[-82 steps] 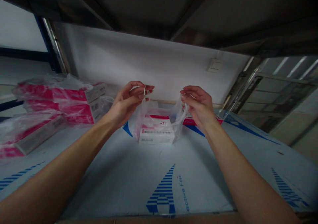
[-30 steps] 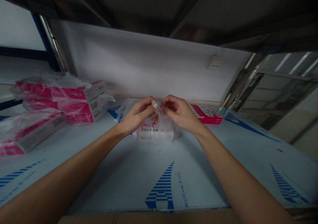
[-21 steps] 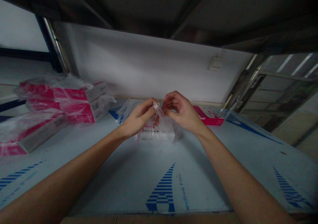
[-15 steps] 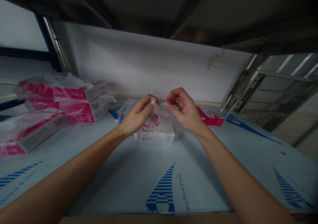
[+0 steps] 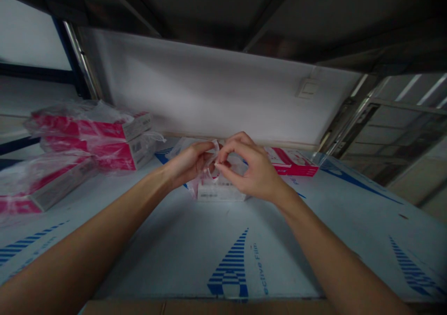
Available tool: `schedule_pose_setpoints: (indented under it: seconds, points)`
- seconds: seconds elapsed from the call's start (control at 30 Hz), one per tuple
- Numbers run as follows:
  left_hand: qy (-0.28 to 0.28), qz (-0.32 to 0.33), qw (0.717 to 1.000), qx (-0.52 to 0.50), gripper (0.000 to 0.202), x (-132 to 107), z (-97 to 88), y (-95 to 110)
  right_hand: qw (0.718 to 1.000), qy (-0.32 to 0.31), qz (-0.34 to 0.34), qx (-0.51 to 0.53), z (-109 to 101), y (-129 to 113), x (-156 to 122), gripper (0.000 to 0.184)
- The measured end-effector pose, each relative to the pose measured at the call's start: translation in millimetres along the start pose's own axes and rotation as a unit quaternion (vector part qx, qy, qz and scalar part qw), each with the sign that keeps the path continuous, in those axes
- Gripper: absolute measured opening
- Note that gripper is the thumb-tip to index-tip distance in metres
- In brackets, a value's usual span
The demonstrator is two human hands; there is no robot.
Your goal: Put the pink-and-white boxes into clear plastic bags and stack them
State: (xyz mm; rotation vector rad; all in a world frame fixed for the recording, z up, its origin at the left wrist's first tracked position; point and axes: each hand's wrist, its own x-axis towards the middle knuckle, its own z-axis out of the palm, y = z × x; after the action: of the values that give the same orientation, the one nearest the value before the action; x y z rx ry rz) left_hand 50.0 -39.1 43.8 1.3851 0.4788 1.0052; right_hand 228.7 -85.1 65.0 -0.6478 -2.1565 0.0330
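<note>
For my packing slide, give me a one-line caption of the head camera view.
Left hand and right hand pinch a clear plastic bag over a white-and-red cardboard box.

1. Stockroom or packing area, steel shelving unit with a dark overhead shelf (image 5: 209, 12).
2. Red-and-white cardboard cartons in clear plastic wrap (image 5: 87, 140) stacked on the shelf.
3. White-and-red cardboard carton (image 5: 220, 194) in a clear plastic bag (image 5: 194, 188).
4. Blue-printed white protective film (image 5: 230, 268) lining the shelf.
5. White painted wall (image 5: 209, 91) behind.
</note>
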Motion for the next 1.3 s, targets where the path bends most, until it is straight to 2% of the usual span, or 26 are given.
schedule_pose_setpoints:
  seconds: [0.13, 0.23, 0.33, 0.43, 0.6, 0.7, 0.8, 0.87, 0.93, 1.03, 1.13, 1.3]
  points:
    - [0.004, -0.01, 1.0, 0.002, 0.022, 1, -3.2, -1, 0.994, -0.042, -0.065, -0.082, 3, 5, -2, 0.015]
    - [0.036, 0.009, 0.999, 0.025, 0.021, 2, -5.7, -1, 0.994, -0.025, -0.08, -0.07, 5, 8, -3, 0.014]
    - [0.061, 0.007, 0.997, 0.055, 0.022, 3, -8.8, 0, 0.996, 0.034, -0.059, -0.056, 5, 11, -4, 0.018]
    - [0.09, 0.02, 0.987, 0.133, 0.022, 3, -11.0, 1, 0.993, 0.086, -0.035, -0.077, 6, 16, -4, 0.018]
    - [0.126, 0.118, 0.941, 0.291, 0.032, -1, -9.9, 2, 0.985, 0.141, 0.078, -0.062, 11, 27, -5, 0.012]
    - [0.107, 0.196, 0.901, 0.373, 0.041, -5, -8.1, 1, 0.972, 0.154, 0.176, 0.02, 17, 39, -4, 0.007]
    - [0.081, 0.24, 0.84, 0.48, 0.046, -10, -6.9, 1, 0.953, 0.089, 0.265, 0.12, 23, 53, -5, 0.015]
    - [0.064, 0.253, 0.803, 0.536, 0.05, -12, -6.4, 0, 0.939, 0.042, 0.291, 0.177, 27, 61, -7, 0.016]
    - [0.046, 0.256, 0.784, 0.563, 0.054, -12, -5.8, -1, 0.929, 0.02, 0.298, 0.216, 29, 65, -7, 0.015]
    - [0.026, 0.254, 0.778, 0.574, 0.057, -12, -4.3, -2, 0.923, 0.023, 0.298, 0.244, 30, 65, -8, 0.014]
    - [-0.005, 0.265, 0.783, 0.562, 0.061, -11, -2.9, -1, 0.923, 0.042, 0.305, 0.23, 29, 66, -8, 0.013]
    - [-0.074, 0.281, 0.809, 0.512, 0.077, -9, -7.2, 3, 0.942, 0.048, 0.312, 0.118, 28, 78, -14, 0.007]
